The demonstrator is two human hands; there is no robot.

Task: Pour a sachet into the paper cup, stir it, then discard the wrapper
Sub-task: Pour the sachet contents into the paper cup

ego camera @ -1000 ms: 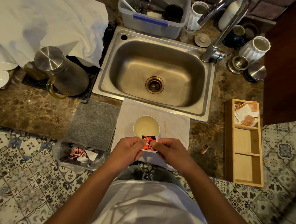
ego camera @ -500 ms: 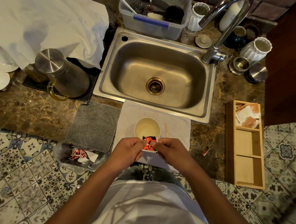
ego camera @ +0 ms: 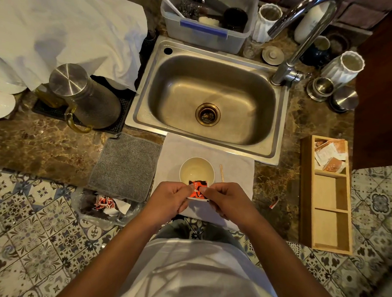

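An orange and black sachet [ego camera: 197, 189] is held just in front of the paper cup [ego camera: 197, 170], over its near rim. My left hand [ego camera: 169, 200] pinches the sachet's left side and my right hand [ego camera: 227, 202] pinches its right side. The cup stands on a white cloth [ego camera: 235, 168] before the sink and holds pale liquid. A thin wooden stirrer [ego camera: 222, 172] lies on the cloth right of the cup. Left of my hands, below the counter edge, a clear plastic bag [ego camera: 106, 208] holds used wrappers.
The steel sink [ego camera: 211, 99] lies behind the cloth. A grey mat [ego camera: 126, 165] and a lidded glass jug [ego camera: 84, 97] are at the left. At the right stands a wooden box [ego camera: 324, 193] with sachets in its far compartment; a torn scrap [ego camera: 274, 202] lies nearby.
Both hands stay pinched on the sachet in front of the cup. The view has shifted only slightly.
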